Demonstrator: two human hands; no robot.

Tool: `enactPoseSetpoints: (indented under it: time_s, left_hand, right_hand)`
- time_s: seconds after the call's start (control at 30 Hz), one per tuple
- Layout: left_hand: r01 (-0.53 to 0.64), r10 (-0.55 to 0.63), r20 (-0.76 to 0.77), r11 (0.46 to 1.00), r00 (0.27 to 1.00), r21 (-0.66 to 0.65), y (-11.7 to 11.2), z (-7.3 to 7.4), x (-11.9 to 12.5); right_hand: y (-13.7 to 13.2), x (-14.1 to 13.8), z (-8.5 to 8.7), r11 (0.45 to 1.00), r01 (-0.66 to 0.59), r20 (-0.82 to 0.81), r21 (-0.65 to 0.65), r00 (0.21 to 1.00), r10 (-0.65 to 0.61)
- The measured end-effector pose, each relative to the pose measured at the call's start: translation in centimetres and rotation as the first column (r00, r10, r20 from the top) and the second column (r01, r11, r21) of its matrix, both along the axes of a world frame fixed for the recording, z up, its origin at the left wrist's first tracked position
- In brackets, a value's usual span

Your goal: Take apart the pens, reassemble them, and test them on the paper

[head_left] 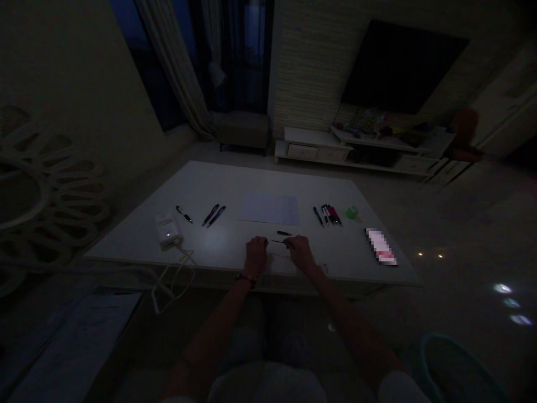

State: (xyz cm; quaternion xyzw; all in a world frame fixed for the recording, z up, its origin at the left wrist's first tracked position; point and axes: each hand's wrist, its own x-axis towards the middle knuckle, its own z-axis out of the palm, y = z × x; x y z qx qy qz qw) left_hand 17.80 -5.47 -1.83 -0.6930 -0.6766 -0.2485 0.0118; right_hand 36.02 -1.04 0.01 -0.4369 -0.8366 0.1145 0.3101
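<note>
Left hand [255, 254], curled, grip too dark to tell. Right hand [300, 252], grip clamped on thin black rod [279, 241]. Smooth white tabletop [218, 187] beneath both.

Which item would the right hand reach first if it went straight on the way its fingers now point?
Probably the short black pen piece lying on the white table just ahead of the right hand, though depth is hard to judge in this dim view.

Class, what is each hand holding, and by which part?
The right hand pinches a thin dark rod by one end; whether the left hand holds anything cannot be told.
</note>
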Motion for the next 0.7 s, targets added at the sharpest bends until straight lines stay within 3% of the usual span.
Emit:
enactPoseSetpoints:
  time_s: [0.13, 0.37, 0.53, 0.7]
  left_hand:
    - [-0.006, 0.005, -0.017, 1.000, 1.000, -0.011, -0.1, 0.0, 0.0]
    - [0.072, -0.075, -0.093, 0.997, 0.993, -0.036, -0.5, 0.4, 0.3]
    - [0.023, -0.027, -0.077, 0.998, 0.997, -0.056, -0.4, 0.4, 0.2]
    - [0.059, -0.061, -0.078, 0.998, 0.995, -0.034, -0.4, 0.4, 0.1]
  right_hand:
    - [-0.1, 0.2, 0.3, 1.000, 0.003, 0.015, 0.028, 1.000, -0.004]
    - [0.3, -0.1, 1.0, 0.993, -0.105, 0.090, 0.059, 0.991, 0.100]
    - [0.8, 0.5, 1.1, 0.995, -0.038, 0.047, 0.097, 0.998, 0.033]
    - [0.7, 0.3, 1.3, 0.994, -0.070, 0.064, 0.080, 0.996, 0.065]
